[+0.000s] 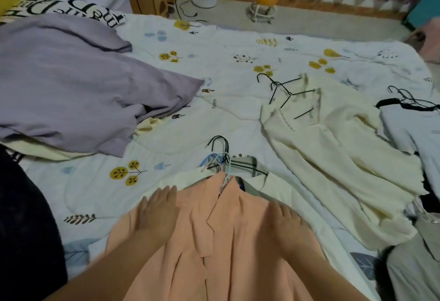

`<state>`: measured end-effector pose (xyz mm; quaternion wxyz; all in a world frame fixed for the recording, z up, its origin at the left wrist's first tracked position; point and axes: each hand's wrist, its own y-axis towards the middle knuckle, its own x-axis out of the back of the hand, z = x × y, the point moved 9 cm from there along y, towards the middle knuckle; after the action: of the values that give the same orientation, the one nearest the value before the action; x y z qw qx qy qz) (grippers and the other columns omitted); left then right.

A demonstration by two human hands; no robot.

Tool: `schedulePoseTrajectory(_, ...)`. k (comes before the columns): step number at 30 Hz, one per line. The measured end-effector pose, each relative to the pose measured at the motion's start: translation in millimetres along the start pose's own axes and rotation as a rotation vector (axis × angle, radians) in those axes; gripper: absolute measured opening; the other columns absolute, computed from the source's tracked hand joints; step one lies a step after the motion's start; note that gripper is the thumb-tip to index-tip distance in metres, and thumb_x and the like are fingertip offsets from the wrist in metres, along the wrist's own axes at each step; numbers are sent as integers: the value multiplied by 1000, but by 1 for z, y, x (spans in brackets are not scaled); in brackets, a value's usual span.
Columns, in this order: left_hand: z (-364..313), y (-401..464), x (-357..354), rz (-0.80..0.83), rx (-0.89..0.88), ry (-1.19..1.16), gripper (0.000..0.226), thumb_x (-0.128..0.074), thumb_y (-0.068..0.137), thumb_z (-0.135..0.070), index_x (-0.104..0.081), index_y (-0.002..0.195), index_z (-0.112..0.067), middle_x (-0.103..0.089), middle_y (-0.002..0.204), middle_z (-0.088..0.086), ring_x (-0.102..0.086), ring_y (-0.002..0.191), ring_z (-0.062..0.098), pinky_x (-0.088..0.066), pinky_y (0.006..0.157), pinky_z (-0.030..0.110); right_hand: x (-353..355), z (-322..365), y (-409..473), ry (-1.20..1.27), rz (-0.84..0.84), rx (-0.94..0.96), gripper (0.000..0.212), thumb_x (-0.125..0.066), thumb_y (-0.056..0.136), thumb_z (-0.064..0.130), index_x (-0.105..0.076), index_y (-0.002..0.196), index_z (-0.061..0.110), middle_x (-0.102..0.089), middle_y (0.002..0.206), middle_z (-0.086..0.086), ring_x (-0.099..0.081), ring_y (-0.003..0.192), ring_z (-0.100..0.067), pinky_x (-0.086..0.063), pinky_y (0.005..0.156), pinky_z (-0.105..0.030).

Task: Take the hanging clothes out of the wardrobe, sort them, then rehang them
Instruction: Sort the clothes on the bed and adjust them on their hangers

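A peach shirt (pixel 221 234) on a pale hanger lies on top of a small pile of hung clothes at the near edge of the bed. My left hand (pixel 157 210) rests flat on its left shoulder, fingers spread. On its right shoulder my right hand (pixel 287 222) lies flat in the same way. Several hanger hooks (pixel 220 155) stick out above the collar. A cream garment (pixel 333 157) on black wire hangers (pixel 283 91) is spread to the right. A pale blue garment (pixel 414 131) on a black hanger lies at the far right.
The bed has a white quilt (pixel 214 67) printed with yellow trees. A lilac blanket (pixel 71 81) is heaped at the left by a lettered pillow (pixel 71 9). Dark fabric (pixel 26 217) sits at the near left. Beyond the bed stand an orange stool (pixel 263 6) and a fan base (pixel 204 0).
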<state>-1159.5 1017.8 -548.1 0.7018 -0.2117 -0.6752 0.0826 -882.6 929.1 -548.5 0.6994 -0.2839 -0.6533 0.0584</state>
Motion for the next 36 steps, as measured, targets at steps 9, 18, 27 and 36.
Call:
schedulePoseTrajectory(9,-1,-14,23,-172,-202,-51,30,-68,81,-36,-56,101,-17,-63,94,0,-61,88,19,-45,70,30,-6,-7,-3,-49,39,-71,39,-49,86,40,-40,119,23,-38,126,-5,-36,124,-26,-28,106,-41)
schedulePoseTrajectory(18,24,-93,104,-513,-305,-197,35,-41,74,-51,-10,72,-34,-41,49,-12,-52,44,11,-14,41,19,69,-29,-60,159,-395,44,27,-75,67,16,-62,90,22,-61,78,-4,-63,68,-30,-47,54,-38)
schedulePoseTrajectory(27,31,-181,202,-666,-290,-285,51,-21,87,-68,-37,63,-25,-45,50,-11,-41,68,14,-17,50,3,169,-46,-149,285,-575,313,24,-34,79,53,-27,69,32,-31,66,15,-42,65,-15,-25,52,-14)
schedulePoseTrajectory(36,15,-247,315,-857,-423,-234,32,-45,69,-55,-21,64,-34,-47,46,-6,-53,43,15,-16,47,3,282,-62,-252,276,-832,268,43,-41,72,64,-29,71,23,-22,55,14,-38,45,-9,-9,40,-8)
